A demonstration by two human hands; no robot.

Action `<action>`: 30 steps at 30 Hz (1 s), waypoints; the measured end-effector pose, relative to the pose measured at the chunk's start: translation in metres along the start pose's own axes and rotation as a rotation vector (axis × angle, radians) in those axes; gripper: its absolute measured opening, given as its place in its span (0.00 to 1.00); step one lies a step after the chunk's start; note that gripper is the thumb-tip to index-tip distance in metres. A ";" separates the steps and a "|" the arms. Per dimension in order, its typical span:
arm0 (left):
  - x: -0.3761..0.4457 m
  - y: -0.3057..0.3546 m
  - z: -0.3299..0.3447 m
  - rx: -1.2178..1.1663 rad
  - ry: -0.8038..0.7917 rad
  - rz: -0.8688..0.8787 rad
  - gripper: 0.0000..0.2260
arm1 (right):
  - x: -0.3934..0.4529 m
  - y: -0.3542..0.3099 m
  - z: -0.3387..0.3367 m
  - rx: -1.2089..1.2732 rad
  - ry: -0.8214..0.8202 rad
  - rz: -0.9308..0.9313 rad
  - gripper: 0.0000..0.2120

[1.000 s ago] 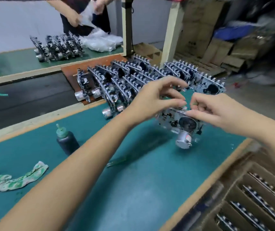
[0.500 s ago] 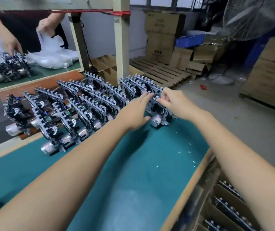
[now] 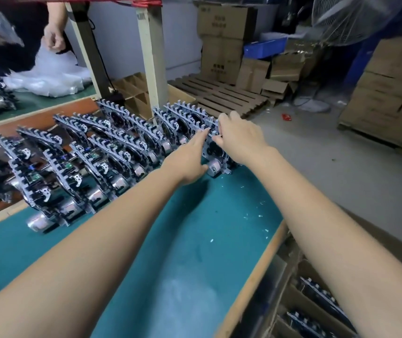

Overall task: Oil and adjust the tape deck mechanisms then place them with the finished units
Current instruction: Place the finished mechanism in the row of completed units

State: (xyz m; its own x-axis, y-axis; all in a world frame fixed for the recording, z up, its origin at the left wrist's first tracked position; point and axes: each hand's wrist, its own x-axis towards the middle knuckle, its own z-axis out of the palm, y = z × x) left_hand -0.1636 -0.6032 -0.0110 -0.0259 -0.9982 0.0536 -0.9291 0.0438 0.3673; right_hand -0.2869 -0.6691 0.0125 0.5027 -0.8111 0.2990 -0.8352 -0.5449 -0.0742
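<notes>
A tape deck mechanism point(image 3: 216, 156) stands tilted on the teal table point(image 3: 183, 264), at the right end of the rows of finished units point(image 3: 112, 152). Its silver motor point(image 3: 213, 167) points down toward me. My right hand point(image 3: 240, 137) reaches over the mechanism's toothed top edge and pinches it between thumb and fingers. My left hand point(image 3: 190, 162) lies against the mechanism's left face with straight fingers, the index tip touching the top edge. Both arms are stretched far forward.
A wooden post point(image 3: 150, 57) rises just behind the rows. The table's wooden edge point(image 3: 251, 284) runs along the right, with a cardboard box of mechanisms point(image 3: 317, 303) below it. Another person point(image 3: 24, 32) works at the far left bench beside plastic bags point(image 3: 48, 79).
The mechanism has gone from the air over mid-table to the right end of the rows, where it now stands. My view has swung right, and the oil bottle and rag have left the frame.
</notes>
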 end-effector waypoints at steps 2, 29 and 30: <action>-0.008 0.005 -0.003 -0.018 0.033 -0.010 0.34 | -0.007 -0.011 -0.011 -0.011 0.097 -0.002 0.12; -0.583 -0.142 -0.076 0.082 0.480 -1.316 0.10 | -0.292 -0.506 -0.002 0.706 -0.559 -1.069 0.11; -0.598 -0.148 -0.080 0.126 0.491 -1.372 0.10 | -0.301 -0.521 -0.002 0.721 -0.570 -1.081 0.11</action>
State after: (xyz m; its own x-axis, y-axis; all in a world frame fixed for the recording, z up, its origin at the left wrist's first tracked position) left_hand 0.0194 -0.0090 -0.0228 0.9892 -0.1380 0.0498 -0.1467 -0.9394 0.3097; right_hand -0.0035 -0.1407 -0.0370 0.9750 0.1901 0.1148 0.2213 -0.7891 -0.5730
